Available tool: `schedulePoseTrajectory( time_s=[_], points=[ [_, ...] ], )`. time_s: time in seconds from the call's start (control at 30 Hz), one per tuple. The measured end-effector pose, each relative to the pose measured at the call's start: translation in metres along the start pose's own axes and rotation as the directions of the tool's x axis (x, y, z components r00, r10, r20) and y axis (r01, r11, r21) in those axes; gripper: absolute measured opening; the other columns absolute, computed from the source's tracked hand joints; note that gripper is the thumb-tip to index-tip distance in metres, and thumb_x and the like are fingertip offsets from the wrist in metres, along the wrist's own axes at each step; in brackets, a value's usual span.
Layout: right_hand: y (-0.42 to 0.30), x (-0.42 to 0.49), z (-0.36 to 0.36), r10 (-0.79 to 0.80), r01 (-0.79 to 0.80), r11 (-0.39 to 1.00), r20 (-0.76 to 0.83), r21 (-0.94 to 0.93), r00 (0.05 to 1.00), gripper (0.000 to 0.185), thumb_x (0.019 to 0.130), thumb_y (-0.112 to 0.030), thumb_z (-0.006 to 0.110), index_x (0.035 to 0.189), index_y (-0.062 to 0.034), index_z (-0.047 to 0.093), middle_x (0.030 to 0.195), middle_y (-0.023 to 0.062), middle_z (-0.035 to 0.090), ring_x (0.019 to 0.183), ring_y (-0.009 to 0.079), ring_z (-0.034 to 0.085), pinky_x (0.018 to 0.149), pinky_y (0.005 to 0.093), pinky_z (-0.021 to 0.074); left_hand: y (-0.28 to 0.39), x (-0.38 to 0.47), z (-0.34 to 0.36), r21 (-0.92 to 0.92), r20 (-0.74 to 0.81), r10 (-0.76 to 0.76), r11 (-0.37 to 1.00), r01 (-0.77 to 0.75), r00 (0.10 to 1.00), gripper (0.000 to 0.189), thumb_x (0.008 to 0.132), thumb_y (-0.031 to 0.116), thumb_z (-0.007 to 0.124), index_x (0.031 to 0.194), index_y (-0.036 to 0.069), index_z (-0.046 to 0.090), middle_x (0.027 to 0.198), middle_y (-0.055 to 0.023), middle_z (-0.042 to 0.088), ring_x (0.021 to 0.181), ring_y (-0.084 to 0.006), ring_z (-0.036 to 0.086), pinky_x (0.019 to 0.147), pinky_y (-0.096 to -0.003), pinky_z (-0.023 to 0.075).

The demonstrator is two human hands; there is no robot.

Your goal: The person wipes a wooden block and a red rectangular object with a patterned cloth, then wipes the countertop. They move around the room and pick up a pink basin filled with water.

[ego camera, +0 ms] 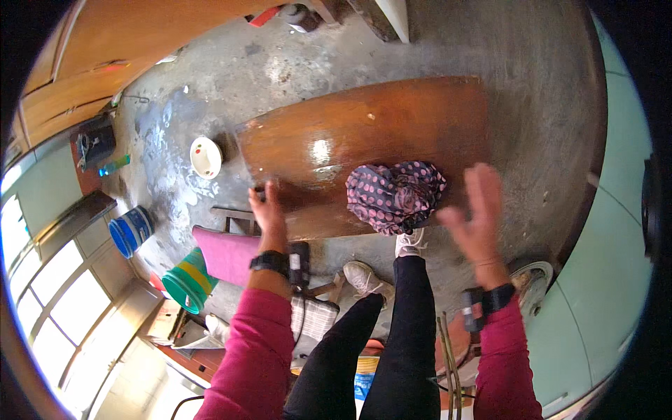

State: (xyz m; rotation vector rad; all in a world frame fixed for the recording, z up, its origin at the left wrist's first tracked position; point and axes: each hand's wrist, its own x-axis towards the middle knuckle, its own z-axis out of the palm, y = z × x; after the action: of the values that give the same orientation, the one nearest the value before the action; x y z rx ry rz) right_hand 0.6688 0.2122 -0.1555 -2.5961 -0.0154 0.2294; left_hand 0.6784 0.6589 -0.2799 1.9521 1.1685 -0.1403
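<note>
A dark cloth with pink polka dots point(396, 197) lies bunched up near the close edge of a brown wooden tabletop point(362, 121). To the right of the cloth my right hand point(475, 215) is raised, blurred, with its fingers apart and nothing in it. My left hand point(269, 210) is at the near left corner of the tabletop, its thumb and fingers spread; whether it touches the edge I cannot tell. No object shows in it. Black bands with small devices are on both wrists.
On the concrete floor to the left stand a white bowl point(206, 158), a blue bucket point(131, 231) and a green bucket point(190, 281). A chair with a pink cover point(226, 254) is beside my left forearm. Wooden cabinets point(131, 47) line the upper left; pale green panels point(588, 273) curve along the right.
</note>
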Motion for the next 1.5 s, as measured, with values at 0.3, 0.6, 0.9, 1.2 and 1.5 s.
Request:
schedulePoseTrajectory(
  time_s=[0.3,0.6,0.9,1.2,1.5],
  points=[
    [-0.073,0.030,0.065,0.202,-0.436,0.781,0.480,0.447,0.854,0.047,0.076,-0.013,0.072,0.120,-0.0042,0.059,0.102,0.0146,0.067,0.092,0.0321,0.065,0.082,0.0398,0.0505,0.033,-0.172,-0.052,-0.179,0.588,-0.330,0.837,0.517,0.738,0.093,0.085,0.053,0.064,0.149,0.000,0.021,0.152,-0.0184,0.030,0.142,-0.0285,0.024,0.113,-0.0400,0.0213],
    [-0.200,-0.058,-0.044,0.030,-0.381,0.891,0.804,0.248,0.594,0.033,0.080,-0.030,0.072,0.100,-0.0038,0.067,0.092,0.0143,0.071,0.086,0.0216,0.066,0.074,0.0372,0.0516,0.096,-0.283,-0.088,-0.432,0.881,-0.064,0.296,0.852,0.469,0.059,0.090,0.024,0.058,0.143,0.019,0.032,0.137,-0.0078,0.049,0.122,-0.0255,0.050,0.099,-0.0452,0.0445],
    [-0.275,-0.087,-0.111,-0.239,-0.224,0.901,0.855,0.372,0.460,0.036,0.084,-0.016,0.067,0.117,-0.0028,0.061,0.112,0.0086,0.067,0.098,0.0147,0.061,0.085,0.0322,0.0485,0.090,-0.346,-0.168,-0.692,0.718,-0.066,0.050,0.721,0.693,0.035,0.097,0.024,0.046,0.129,0.014,0.051,0.111,-0.0055,0.066,0.100,-0.0188,0.064,0.088,-0.0357,0.0524],
    [-0.170,-0.082,-0.218,0.055,-0.238,0.909,0.467,0.343,0.883,0.037,0.090,-0.025,0.066,0.119,-0.0033,0.056,0.094,0.0057,0.064,0.077,0.0110,0.058,0.072,0.0276,0.0490,0.041,-0.328,-0.309,-0.852,0.394,-0.135,-0.424,0.306,0.909,0.044,0.095,0.047,0.040,0.107,0.011,0.062,0.106,-0.0088,0.065,0.097,-0.0272,0.061,0.088,-0.0437,0.0502],
    [0.113,-0.238,-0.321,0.601,-0.634,0.757,0.547,-0.157,0.583,0.031,0.087,-0.031,0.068,0.080,-0.0009,0.061,0.069,0.0051,0.063,0.058,0.0148,0.064,0.054,0.0323,0.0501,-0.051,-0.378,-0.396,-0.996,0.069,-0.256,-0.067,0.053,0.964,0.046,0.093,0.045,0.041,0.121,0.013,0.059,0.130,-0.0092,0.058,0.117,-0.0305,0.056,0.102,-0.0458,0.0424]
  ],
)
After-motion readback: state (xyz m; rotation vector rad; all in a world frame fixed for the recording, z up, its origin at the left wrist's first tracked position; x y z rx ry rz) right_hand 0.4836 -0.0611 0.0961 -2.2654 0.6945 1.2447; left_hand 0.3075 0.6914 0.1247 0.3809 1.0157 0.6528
